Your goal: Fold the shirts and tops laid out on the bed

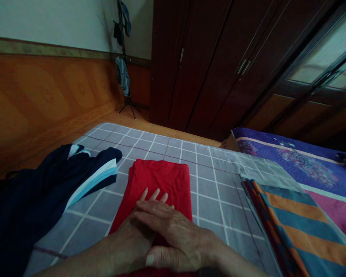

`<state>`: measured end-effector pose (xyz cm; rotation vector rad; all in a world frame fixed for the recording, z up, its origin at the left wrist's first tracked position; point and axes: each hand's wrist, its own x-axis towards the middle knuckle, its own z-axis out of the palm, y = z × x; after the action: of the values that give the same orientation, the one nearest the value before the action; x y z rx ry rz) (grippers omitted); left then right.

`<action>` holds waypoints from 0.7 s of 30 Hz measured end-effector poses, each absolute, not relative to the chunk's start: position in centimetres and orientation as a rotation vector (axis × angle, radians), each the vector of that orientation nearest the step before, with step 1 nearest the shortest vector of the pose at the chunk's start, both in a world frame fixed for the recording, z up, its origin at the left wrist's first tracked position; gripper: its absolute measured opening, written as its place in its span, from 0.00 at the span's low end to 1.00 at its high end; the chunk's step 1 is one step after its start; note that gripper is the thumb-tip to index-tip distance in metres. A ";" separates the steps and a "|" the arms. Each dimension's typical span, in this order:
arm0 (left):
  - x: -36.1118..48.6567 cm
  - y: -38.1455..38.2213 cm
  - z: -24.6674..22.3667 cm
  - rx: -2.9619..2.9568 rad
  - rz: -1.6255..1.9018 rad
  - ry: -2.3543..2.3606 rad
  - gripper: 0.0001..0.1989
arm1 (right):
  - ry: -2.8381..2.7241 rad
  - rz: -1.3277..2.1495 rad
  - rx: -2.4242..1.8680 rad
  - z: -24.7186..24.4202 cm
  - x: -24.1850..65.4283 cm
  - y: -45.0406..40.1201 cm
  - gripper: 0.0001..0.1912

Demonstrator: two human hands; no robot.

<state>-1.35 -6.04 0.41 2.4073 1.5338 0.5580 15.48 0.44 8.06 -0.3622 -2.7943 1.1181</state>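
A red garment [167, 175], folded into a long strip, lies on the grey checked bed cover in front of me. My left hand [138, 229] rests on it, partly covered by the other hand, with its fingertips stretched forward on the cloth. Crossing over it, my right hand [178, 231] lies with fingers extended and the thumb pointing left. Neither hand grips anything. The lower end of the red cloth is mostly hidden beneath my hands and forearms.
A navy garment [25, 207] with white and light-blue bands lies loosely at left. Folded orange-and-teal striped cloth [300, 215] lies at right, near a purple patterned bed surface [276, 154]. Beyond stand a coat rack [123, 46] and a dark wardrobe [207, 61].
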 end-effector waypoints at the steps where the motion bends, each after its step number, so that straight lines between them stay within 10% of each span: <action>1: -1.4 -6.0 0.6 2.407 0.485 1.497 0.37 | -2.838 1.101 -0.355 6.9 15.2 1.1 0.37; 13: -1.3 -4.9 2.7 2.308 0.044 1.323 0.43 | -2.764 0.168 -1.154 1.1 16.6 12.1 0.33; 21: -1.3 -5.2 2.2 2.291 0.072 1.365 0.43 | -2.915 0.436 -0.739 2.4 16.2 8.0 0.29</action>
<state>-1.31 -5.17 2.21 2.2910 1.3652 0.0723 16.21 8.05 2.36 -0.7389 -2.9150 0.4357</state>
